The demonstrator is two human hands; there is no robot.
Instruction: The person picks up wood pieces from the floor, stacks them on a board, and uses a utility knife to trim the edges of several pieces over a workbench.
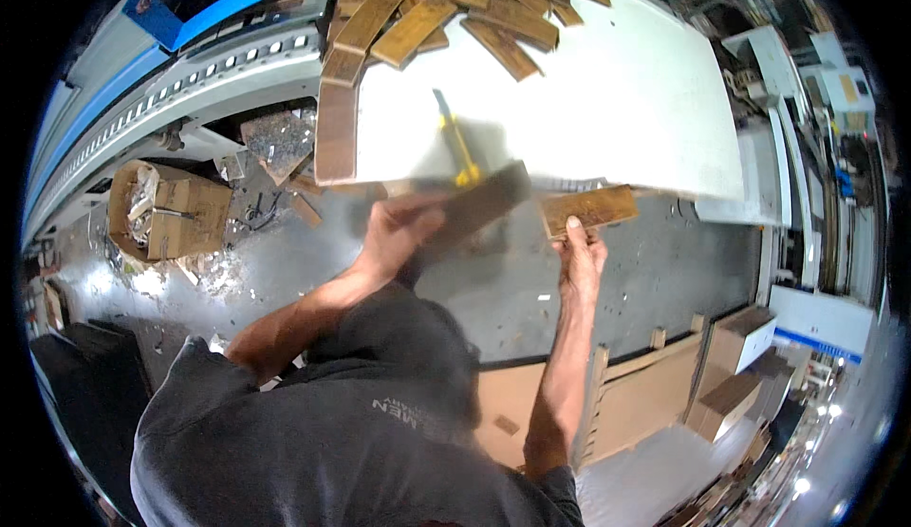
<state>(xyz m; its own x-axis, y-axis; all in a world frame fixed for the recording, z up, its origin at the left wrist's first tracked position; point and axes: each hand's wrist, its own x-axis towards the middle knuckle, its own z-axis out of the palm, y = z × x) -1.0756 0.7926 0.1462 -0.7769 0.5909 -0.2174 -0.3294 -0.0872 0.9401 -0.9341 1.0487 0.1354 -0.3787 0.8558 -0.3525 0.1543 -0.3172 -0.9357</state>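
A dark brown rectangular wooden plank [482, 203] is clamped in the left hand [400, 233], kinda blurry; at its three o'clock, a lighter brown wooden plank [603, 209] is pinched by the right hand [581, 254], probably just so its face shows; brown wooden planks [415, 30] are heaped at twelve.

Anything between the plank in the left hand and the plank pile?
Yes: a yellow tool lies on the white table, between the left hand with its plank and the pile.
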